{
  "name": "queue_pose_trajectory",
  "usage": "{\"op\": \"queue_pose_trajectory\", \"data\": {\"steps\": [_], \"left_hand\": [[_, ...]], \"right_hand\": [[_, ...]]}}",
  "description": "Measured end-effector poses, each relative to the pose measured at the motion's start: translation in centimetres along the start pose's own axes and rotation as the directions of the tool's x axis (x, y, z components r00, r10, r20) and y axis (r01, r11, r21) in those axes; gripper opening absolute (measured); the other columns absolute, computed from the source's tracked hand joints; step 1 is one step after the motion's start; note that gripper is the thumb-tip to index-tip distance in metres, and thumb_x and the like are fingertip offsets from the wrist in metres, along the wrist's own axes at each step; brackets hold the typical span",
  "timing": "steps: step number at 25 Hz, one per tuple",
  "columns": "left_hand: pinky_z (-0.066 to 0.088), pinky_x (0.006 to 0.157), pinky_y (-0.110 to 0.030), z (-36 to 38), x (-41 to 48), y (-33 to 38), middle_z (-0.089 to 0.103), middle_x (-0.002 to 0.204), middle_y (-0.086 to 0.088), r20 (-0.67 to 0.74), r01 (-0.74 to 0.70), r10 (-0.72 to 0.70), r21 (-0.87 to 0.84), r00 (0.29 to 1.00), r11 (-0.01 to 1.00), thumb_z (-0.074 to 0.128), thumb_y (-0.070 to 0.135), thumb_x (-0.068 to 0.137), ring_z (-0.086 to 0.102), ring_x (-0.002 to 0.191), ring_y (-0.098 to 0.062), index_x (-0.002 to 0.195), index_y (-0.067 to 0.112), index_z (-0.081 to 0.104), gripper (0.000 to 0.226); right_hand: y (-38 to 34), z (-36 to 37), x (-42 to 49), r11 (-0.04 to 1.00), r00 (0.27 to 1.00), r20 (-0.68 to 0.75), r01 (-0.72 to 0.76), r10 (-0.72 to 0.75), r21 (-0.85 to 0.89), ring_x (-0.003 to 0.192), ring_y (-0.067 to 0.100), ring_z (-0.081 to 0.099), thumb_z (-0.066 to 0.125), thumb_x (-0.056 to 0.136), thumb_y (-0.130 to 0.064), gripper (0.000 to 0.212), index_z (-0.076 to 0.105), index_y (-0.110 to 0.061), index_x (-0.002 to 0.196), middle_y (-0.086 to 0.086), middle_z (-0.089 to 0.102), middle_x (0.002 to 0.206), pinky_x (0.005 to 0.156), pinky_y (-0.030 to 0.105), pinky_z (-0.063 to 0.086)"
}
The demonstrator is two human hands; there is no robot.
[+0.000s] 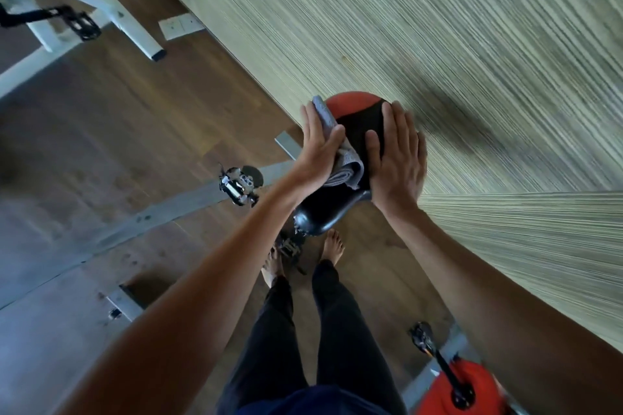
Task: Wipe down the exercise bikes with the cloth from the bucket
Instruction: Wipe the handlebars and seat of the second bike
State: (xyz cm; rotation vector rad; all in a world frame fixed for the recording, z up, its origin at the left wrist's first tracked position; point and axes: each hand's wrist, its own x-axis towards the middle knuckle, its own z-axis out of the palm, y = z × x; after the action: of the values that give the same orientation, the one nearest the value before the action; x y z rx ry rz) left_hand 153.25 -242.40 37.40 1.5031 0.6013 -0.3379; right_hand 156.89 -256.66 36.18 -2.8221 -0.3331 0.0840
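My left hand (pixel 318 141) presses the gray cloth (pixel 340 158) flat on the left side of the bike seat (pixel 354 131). My right hand (pixel 396 158) lies open on its right side.

Dark wood floor (pixel 101 131) — bearing white bike frame (pixel 97 0), grey bike base bar (pixel 161 212), two bare feet (pixel 332 246) — adjoining pale wall (pixel 438 27).

Grey cloth (pixel 340 162) on a black saddle (pixel 350 145) (red at its rear); brown wood-grain floor (pixel 135 118).
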Motion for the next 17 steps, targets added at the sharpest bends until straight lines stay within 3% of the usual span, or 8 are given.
{"op": "queue_pose_trajectory", "data": {"steps": [1,3,8,9,11,13,17], "left_hand": [[-0.009,0.116,-0.030,0.1,-0.7,-0.1,-0.023,0.163,0.003,0.041,0.008,-0.009,0.015,0.999,1.000,0.035,0.032,0.107,-0.014,0.151,-0.017,0.155,0.021,-0.019,0.073],[-0.008,0.116,-0.030,0.1,-1.5,-0.9,-0.031,0.160,0.007,0.106,-0.007,0.004,0.029,0.994,1.000,0.035,0.031,0.107,-0.021,0.148,-0.012,0.153,0.022,-0.024,0.075],[0.014,0.123,-0.052,-1.0,-1.0,-0.7,-0.012,0.165,-0.001,0.140,-0.080,0.080,-0.009,0.987,0.997,0.039,0.046,0.101,-0.002,0.153,-0.026,0.155,0.029,-0.014,0.078],[0.012,0.124,-0.052,-0.9,-0.7,0.0,-0.016,0.165,-0.001,0.117,-0.073,0.070,0.019,0.991,0.997,0.039,0.047,0.101,-0.006,0.153,-0.024,0.155,0.028,-0.015,0.079],[-0.002,0.125,-0.044,-0.7,-0.7,0.7,-0.028,0.162,0.003,0.083,-0.073,0.070,0.034,0.994,0.997,0.036,0.039,0.106,-0.019,0.150,-0.014,0.154,0.023,-0.021,0.077],[-0.009,0.119,-0.030,-0.7,-1.1,0.1,-0.033,0.159,0.008,0.104,-0.077,0.073,0.038,0.992,0.996,0.034,0.034,0.107,-0.020,0.147,-0.007,0.153,0.022,-0.024,0.075],[0.001,0.108,-0.017,-1.2,-3.4,-1.0,-0.026,0.161,0.011,0.217,-0.072,0.059,0.050,0.974,0.996,0.036,0.030,0.107,-0.011,0.135,0.007,0.155,0.024,-0.017,0.072]], "right_hand": [[0.0,-0.1,-0.1,1.000,1.000,-0.009,0.002,-0.002,-0.004,0.153,0.017,0.016,0.019,0.104,-0.049,0.060,0.024,-0.021,0.157,-0.001,0.024,0.164,0.124,0.035,0.010],[-0.2,-0.3,0.1,0.999,1.000,0.003,0.026,-0.026,0.022,0.153,0.018,0.016,0.020,0.104,-0.046,0.060,0.026,-0.019,0.156,0.000,0.025,0.164,0.125,0.039,0.011],[-1.0,-0.2,1.0,0.986,0.988,0.039,0.143,-0.147,0.088,0.154,0.018,0.012,0.021,0.104,-0.043,0.058,0.029,-0.016,0.156,0.002,0.024,0.164,0.125,0.043,0.008],[-0.9,-0.1,0.9,0.980,0.981,0.039,0.185,-0.188,0.076,0.154,0.018,0.011,0.021,0.105,-0.042,0.057,0.029,-0.017,0.155,0.001,0.024,0.164,0.126,0.043,0.008],[-0.8,0.0,0.3,0.954,0.954,0.050,0.295,-0.297,0.048,0.154,0.019,0.011,0.019,0.106,-0.040,0.054,0.032,-0.021,0.154,-0.001,0.024,0.164,0.125,0.045,0.009],[-0.5,-0.1,0.3,0.945,0.939,0.101,0.327,-0.327,0.023,0.154,0.018,0.007,0.016,0.105,-0.040,0.054,0.029,-0.026,0.156,-0.003,0.019,0.166,0.125,0.044,0.006],[-0.8,0.0,0.4,0.957,0.953,0.085,0.291,-0.291,0.019,0.154,0.016,0.010,0.018,0.102,-0.039,0.055,0.031,-0.031,0.155,-0.007,0.021,0.165,0.125,0.043,0.006]]}}
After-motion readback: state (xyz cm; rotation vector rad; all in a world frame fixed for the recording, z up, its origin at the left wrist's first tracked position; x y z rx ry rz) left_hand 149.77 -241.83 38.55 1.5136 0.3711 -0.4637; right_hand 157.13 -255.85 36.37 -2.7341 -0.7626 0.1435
